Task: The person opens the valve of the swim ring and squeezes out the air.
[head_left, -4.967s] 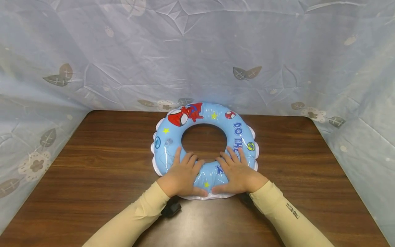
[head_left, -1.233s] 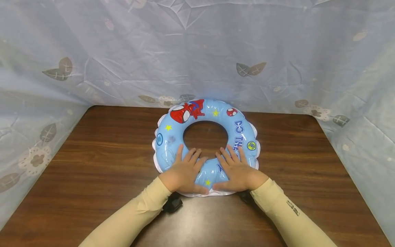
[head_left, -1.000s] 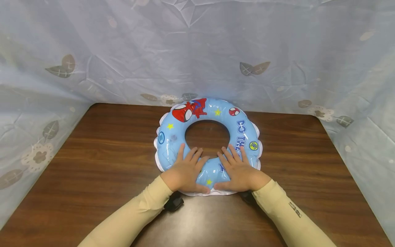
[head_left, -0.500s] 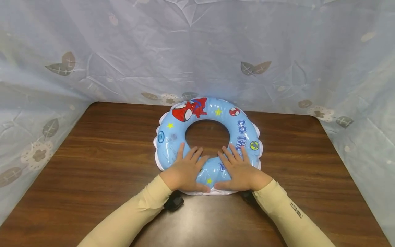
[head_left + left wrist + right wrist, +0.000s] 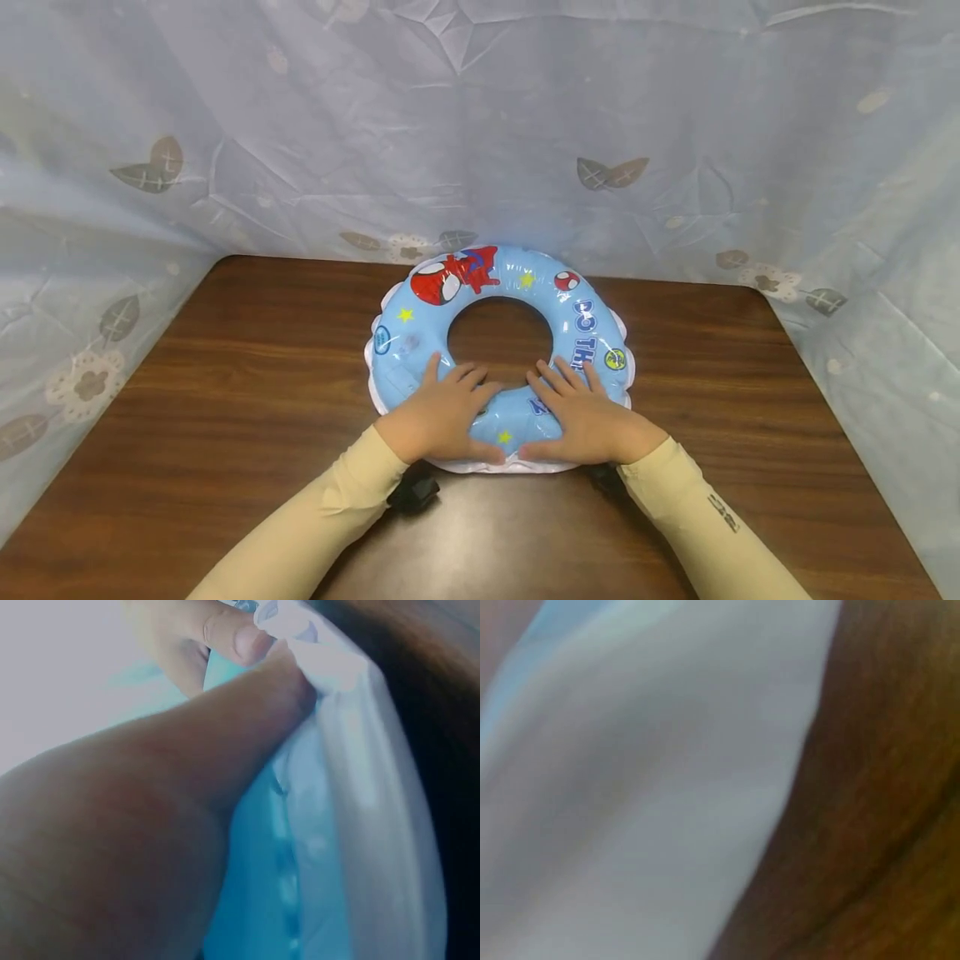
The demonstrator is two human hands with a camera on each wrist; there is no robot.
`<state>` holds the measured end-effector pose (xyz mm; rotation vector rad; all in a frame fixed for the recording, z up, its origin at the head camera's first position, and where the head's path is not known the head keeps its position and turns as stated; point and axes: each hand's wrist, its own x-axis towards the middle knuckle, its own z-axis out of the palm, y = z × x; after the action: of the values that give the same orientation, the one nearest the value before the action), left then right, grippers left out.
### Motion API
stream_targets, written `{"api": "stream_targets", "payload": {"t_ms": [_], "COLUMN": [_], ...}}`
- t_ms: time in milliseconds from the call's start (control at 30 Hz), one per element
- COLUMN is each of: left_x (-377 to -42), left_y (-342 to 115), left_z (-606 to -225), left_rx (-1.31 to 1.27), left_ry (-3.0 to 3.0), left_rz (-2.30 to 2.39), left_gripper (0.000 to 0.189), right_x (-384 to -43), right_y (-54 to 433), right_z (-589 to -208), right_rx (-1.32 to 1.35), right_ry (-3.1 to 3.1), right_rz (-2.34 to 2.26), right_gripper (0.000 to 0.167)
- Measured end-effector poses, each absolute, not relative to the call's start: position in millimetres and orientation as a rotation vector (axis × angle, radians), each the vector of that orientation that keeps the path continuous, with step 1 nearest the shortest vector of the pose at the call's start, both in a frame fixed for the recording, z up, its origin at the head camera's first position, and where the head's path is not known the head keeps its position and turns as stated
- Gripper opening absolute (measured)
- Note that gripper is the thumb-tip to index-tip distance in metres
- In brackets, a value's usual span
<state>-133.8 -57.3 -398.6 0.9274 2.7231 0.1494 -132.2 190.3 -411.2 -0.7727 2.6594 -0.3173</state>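
Observation:
An inflated light-blue swim ring (image 5: 405,367) with a white scalloped edge lies on the wooden table, printed with a red cartoon figure, yellow stars and blue letters. Both hands rest on its near side, fingers spread toward the centre hole. My left hand (image 5: 442,417) covers the near-left part, its thumb along the near edge; in the left wrist view the thumb (image 5: 255,697) lies against the white edging (image 5: 382,795). My right hand (image 5: 588,421) lies over the near-right part, hiding some letters. The right wrist view shows the blurred white edging (image 5: 652,787) close up, with the right hand hardly visible.
A brown wood-grain table (image 5: 247,400) extends around the ring. Pale grey-blue curtains (image 5: 315,108) with leaf and flower prints hang behind it and at both sides. A black wrist device (image 5: 414,492) sits under the left sleeve.
The head view shifts slightly. Both hands stay on the near side of the swim ring throughout; compared with half a second ago, the ring looks slightly wider and the left hand a little farther left.

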Motion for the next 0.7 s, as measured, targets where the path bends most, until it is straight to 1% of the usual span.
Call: {"api": "stream_targets", "payload": {"t_ms": [200, 433, 700], "left_x": [-132.5, -132.2, -129.3], "left_y": [-59.9, -59.2, -56.6], "left_z": [-394.2, -391.9, -390.0], "left_rx": [0.936, 0.941, 1.042], "left_ry": [2.708, 2.705, 2.722], "left_rz": [0.210, 0.223, 0.253], "left_gripper": [0.094, 0.100, 0.102], "right_x": [-131.0, -130.5, -130.8], "right_y": [190.5, 192.3, 192.9], "right_z": [-407.9, -403.0, -401.4], "right_rx": [-0.765, -0.751, -0.771], "right_ry": [2.665, 2.683, 2.702], "right_rz": [-0.332, -0.344, -0.345], "right_gripper": [0.112, 0.114, 0.113]}}
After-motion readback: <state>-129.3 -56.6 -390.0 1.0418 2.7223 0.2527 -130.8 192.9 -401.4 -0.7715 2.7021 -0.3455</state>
